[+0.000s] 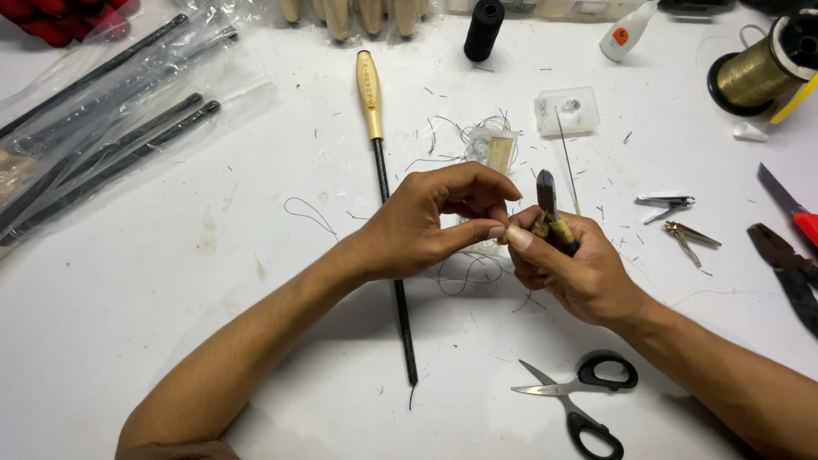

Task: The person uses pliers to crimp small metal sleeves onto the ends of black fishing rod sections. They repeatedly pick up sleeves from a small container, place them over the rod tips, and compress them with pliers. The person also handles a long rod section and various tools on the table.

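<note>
Right hand (573,268) grips a small dark tool (548,204) mid-frame; left hand (430,221) pinches fingertips beside it, scissors (579,396) lower right.

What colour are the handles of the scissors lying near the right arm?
Black, with bare silver metal blades; the scissors show clearly in the head view.

A white worktable (170,281) strewn with thread clippings: scissors (578,396) lie just below the hands, a wooden-handled black rod (385,183) runs beneath the left forearm, nail clippers (665,204) and pliers (788,268) sit right of them, bagged black rods (102,136) far left.
</note>
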